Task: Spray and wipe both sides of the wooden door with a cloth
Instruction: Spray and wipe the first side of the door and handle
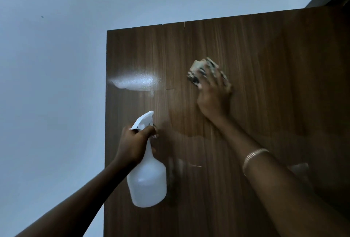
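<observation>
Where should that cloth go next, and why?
Probably left and a bit down, onto the wet patch. The right hand presses the cloth on the door to the right of that shiny patch near the door's left edge. The left hand holds the bottle.

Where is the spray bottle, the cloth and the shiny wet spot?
White plastic spray bottle [146, 181]: head view, on its round body.
Patterned cloth [197, 72]: head view, on its bunched front.
Shiny wet patch [138, 82]: head view, its middle, on the door.
</observation>
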Demonstrator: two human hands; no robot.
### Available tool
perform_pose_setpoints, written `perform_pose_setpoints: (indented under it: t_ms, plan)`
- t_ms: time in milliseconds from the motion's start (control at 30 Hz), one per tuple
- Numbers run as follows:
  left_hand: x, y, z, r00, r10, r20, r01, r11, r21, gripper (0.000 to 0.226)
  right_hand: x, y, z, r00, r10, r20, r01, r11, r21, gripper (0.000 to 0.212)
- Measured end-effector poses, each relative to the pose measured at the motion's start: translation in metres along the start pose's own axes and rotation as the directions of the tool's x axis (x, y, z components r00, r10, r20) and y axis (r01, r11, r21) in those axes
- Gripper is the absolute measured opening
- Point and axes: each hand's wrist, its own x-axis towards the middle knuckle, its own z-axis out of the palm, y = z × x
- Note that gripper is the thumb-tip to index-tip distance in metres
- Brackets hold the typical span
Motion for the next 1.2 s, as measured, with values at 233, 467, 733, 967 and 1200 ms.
perform_pose_setpoints:
  t_ms: [233,467,733,967,1200]
  plan:
    - [-0.003,-0.005,-0.033,0.999,0.005,-0.053,-0.006,1.0,-0.006,0.014,-0.078,-0.034,0.015,0.788,-0.562,0.252,0.56,0.824,0.085,0.063]
    - [0.007,-0.014,-0.06,0.995,0.008,-0.096,-0.003,0.999,0.045,0.003,0.008,-0.08,0.022,0.999,-0.025,0.038,0.023,0.998,0.058,0.052]
    - [-0.003,-0.019,-0.091,0.994,0.045,-0.102,-0.039,0.997,0.062,0.014,-0.088,-0.1,0.032,0.77,-0.571,0.286,0.537,0.821,0.194,0.065]
    - [-0.002,-0.026,-0.122,0.995,-0.004,-0.102,0.012,0.997,0.079,0.019,0.02,-0.175,0.05,0.977,-0.153,0.145,0.134,0.982,0.136,0.058]
    - [-0.016,-0.046,-0.149,0.994,-0.044,-0.101,0.046,0.999,0.018,0.033,-0.046,-0.156,0.056,0.715,-0.655,0.246,0.616,0.756,0.224,0.067]
